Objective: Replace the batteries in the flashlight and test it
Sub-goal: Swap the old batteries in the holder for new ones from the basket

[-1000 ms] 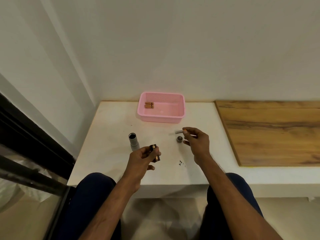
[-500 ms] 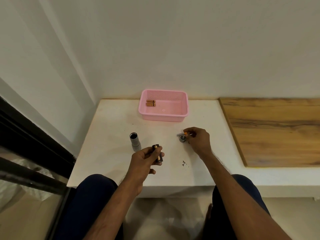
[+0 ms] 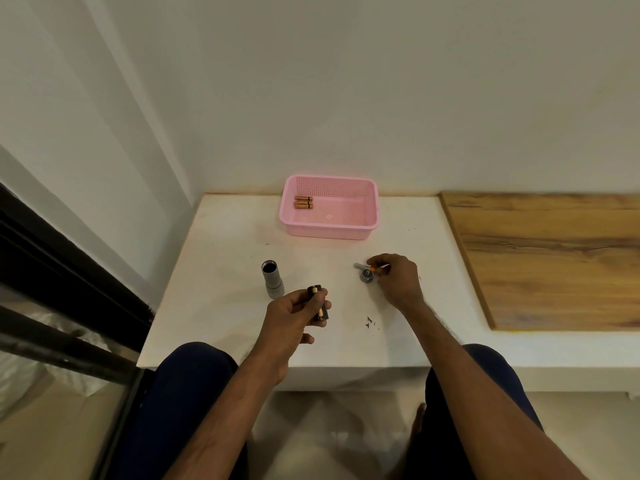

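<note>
Left hand (image 3: 294, 317) curled round black-and-copper battery holder (image 3: 318, 303), long axis roughly toward pink basket (image 3: 329, 230). Right hand (image 3: 398, 282) pinches small grey-orange battery (image 3: 365, 266) just over tail cap (image 3: 366, 276). Flashlight body (image 3: 272, 280) front-left of basket, open end toward it. Can't read any print, too tiny. White counter (image 3: 225, 271), plain white wall (image 3: 346, 81).

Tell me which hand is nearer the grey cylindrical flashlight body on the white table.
Left. The left hand is just beside the grey cylindrical flashlight body; the right hand is off to its right.
</note>
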